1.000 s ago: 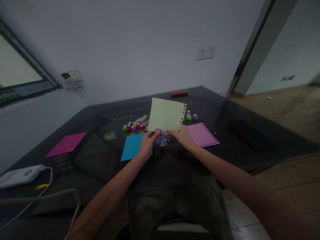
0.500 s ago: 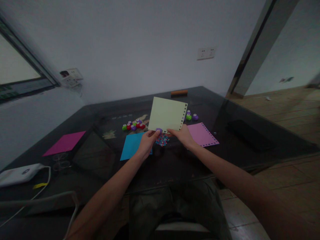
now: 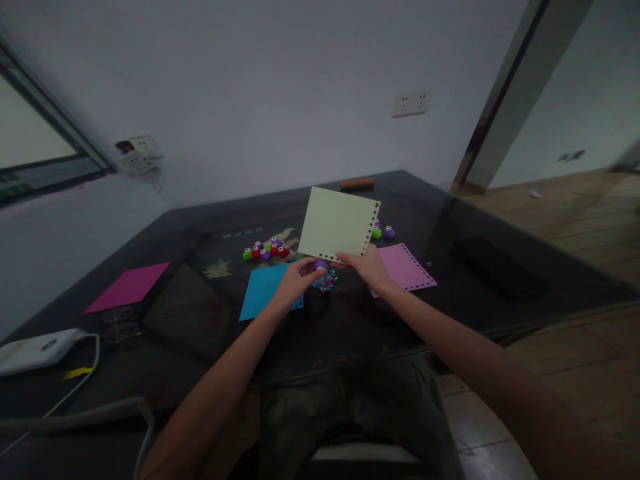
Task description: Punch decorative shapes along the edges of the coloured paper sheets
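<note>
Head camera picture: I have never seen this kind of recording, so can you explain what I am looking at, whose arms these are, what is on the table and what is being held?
There is no machine here. The camera sits on a person's head and looks forward and down, so the two bare arms reaching in from below are that person's own.

The right hand pinches the lower edge of a pale yellow sheet raised above the dark table; small holes run along its right and bottom edges. The left hand holds a small purple punch at that bottom edge.

Below the hands lies a little heap of coloured paper bits. On the table are also a blue sheet, a pink punched sheet, a magenta sheet, and two clusters of small coloured punches, the other to the right of the yellow sheet.
</note>
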`<state>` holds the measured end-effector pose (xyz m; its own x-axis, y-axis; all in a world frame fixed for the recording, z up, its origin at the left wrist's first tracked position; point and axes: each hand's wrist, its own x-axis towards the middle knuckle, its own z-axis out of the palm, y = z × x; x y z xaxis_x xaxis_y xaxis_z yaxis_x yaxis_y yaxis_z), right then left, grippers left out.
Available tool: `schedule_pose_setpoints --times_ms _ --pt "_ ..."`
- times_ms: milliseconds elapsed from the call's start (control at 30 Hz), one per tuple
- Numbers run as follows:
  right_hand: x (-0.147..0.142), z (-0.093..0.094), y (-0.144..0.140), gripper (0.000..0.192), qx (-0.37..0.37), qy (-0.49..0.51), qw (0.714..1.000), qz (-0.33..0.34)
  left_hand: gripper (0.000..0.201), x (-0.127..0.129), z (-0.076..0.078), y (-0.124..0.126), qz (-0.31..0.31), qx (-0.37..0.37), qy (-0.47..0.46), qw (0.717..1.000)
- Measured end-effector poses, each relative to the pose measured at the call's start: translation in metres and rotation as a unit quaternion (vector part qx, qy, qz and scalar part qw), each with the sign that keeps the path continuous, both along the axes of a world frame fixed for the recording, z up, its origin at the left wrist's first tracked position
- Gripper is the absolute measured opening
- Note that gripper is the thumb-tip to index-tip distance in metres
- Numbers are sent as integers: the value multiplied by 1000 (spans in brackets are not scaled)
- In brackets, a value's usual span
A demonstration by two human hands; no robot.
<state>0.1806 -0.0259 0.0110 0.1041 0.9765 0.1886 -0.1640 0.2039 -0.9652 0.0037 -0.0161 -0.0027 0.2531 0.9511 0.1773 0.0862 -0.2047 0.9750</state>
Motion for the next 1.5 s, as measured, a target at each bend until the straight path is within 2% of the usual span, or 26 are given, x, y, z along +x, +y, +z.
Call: schedule_pose_setpoints --times_ms 233,433,633,1133,1300,1500 --pt "4 1 3 30 13 16 1000 3 37 -2 -9 9 7 75 113 991" --pt "5 -1 5 32 14 28 999 8 49 -1 -12 11 -7 143 223 964" --pt "5 0 5 33 13 40 999 4 50 -2 -12 12 -26 182 282 942" --pt "7 -8 11 32 25 14 1000 -13 49 1 -9 12 -64 292 344 890" --pt "6 -2 7 29 19 23 1000 -4 47 1 -8 10 -42 296 335 894" --pt "6 2 4 31 24 36 999 19 42 0 -6 11 17 274 293 916"
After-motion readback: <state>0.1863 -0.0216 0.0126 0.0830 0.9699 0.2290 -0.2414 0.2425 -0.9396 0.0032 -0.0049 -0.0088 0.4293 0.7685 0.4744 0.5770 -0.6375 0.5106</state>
